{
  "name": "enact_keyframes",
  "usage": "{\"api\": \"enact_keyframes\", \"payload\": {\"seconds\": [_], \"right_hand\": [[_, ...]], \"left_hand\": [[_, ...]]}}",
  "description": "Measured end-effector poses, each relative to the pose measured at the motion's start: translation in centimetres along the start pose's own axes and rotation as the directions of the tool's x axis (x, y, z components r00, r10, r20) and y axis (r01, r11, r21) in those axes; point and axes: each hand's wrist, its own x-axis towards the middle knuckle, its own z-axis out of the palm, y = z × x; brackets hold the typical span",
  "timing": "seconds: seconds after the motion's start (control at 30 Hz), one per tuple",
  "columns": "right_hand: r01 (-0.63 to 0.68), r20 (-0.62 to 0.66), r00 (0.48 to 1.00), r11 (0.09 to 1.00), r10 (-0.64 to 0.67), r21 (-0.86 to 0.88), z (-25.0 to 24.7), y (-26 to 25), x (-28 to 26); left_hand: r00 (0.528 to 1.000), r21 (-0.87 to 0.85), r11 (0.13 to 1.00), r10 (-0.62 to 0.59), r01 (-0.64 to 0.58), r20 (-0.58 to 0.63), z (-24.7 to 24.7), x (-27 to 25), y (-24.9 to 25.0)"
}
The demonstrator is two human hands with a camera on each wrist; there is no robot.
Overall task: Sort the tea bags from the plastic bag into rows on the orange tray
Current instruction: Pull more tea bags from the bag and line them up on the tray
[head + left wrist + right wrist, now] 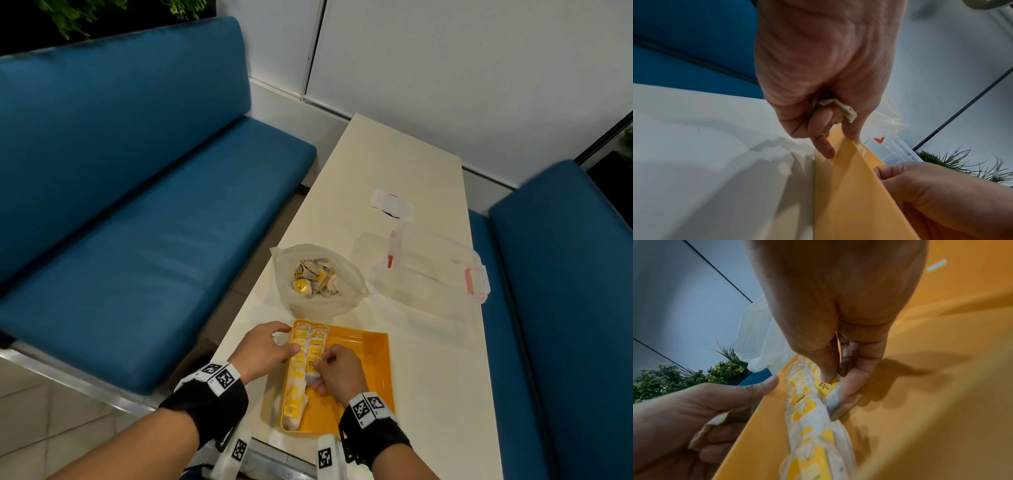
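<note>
The orange tray (363, 370) lies on the table's near end. Two rows of tea bags (301, 366) with yellow tags run along its left side. My left hand (289, 337) sits at the tray's left rim, its thumb and forefinger touching the rim, while its curled fingers hold a crumpled tea bag (838, 107) in the palm. Low over the second row, my right hand (320, 370) pinches a tea bag (833, 400) by its yellow tag. Beyond the tray stands the open plastic bag (318, 277) with several tea bags inside.
A clear plastic box with red clips (431, 263) lies on its side right of the bag, and a small wrapper (392, 204) lies farther back. Blue benches flank the cream table (411, 342). The tray's right half shows bare orange.
</note>
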Motion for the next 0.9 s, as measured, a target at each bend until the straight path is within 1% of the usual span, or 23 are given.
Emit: {"api": "enact_keyframes", "payload": {"seconds": [0.2,0.27,0.33,0.37,0.4,0.47,0.53,0.6,0.67,0.7,0.77,0.83,0.9], "right_hand": [[0.013,-0.047,0.999,0.999,-0.014,-0.032,0.3,-0.3,0.0],[0.005,-0.048,0.999,0.999,-0.006,-0.034,0.3,-0.2,-0.1],[0.000,-0.045,0.999,1.000,-0.001,-0.022,0.0,-0.4,-0.4],[0.007,-0.052,0.999,1.000,-0.008,-0.023,-0.3,-0.6,-0.6],[0.033,-0.063,0.997,0.999,-0.036,-0.034,-0.7,-0.9,-0.8],[0.142,-0.071,0.987,0.988,-0.145,-0.052,-1.5,-2.0,-1.4],[0.268,-0.032,0.963,0.963,-0.267,0.007,-2.2,-3.6,-2.6],[0.348,0.013,0.937,0.934,-0.350,0.083,-2.7,-5.2,-3.7],[0.393,0.042,0.915,0.911,-0.401,0.125,-2.9,-6.4,-4.6],[0.417,0.053,0.903,0.899,-0.427,0.136,-3.0,-6.8,-5.0],[0.470,0.073,0.873,0.872,-0.482,0.138,-3.0,-7.0,-5.5],[0.548,0.079,0.828,0.831,-0.555,0.096,-3.0,-6.9,-5.6],[0.633,0.067,0.772,0.774,-0.632,0.019,-3.1,-6.6,-5.5]], "left_hand": [[1.000,0.016,1.000,0.017,-0.017,0.000,0.1,-0.1,0.2],[1.000,0.028,0.999,0.019,-0.018,-0.018,-0.2,-0.3,0.3],[0.997,-0.028,1.000,0.012,-0.014,-0.077,-0.7,-0.5,0.5],[0.995,-0.094,0.996,-0.002,-0.007,-0.103,-1.0,-0.6,0.7],[0.994,-0.182,0.983,-0.032,0.013,-0.103,-1.3,-0.7,1.2],[0.991,-0.389,0.914,-0.133,0.116,-0.019,-1.9,-1.0,2.3],[0.968,-0.554,0.795,-0.224,0.248,0.112,-2.4,-1.4,3.5],[0.949,-0.680,0.661,-0.228,0.316,0.219,-2.6,-1.7,4.5],[0.938,-0.751,0.562,-0.211,0.347,0.276,-2.6,-1.9,5.4],[0.936,-0.766,0.538,-0.207,0.352,0.285,-2.6,-1.9,5.7],[0.936,-0.769,0.534,-0.200,0.352,0.289,-2.5,-1.9,6.2],[0.937,-0.765,0.541,-0.200,0.349,0.286,-2.4,-1.7,6.4],[0.935,-0.766,0.537,-0.204,0.354,0.290,-2.2,-1.7,6.5]]}}
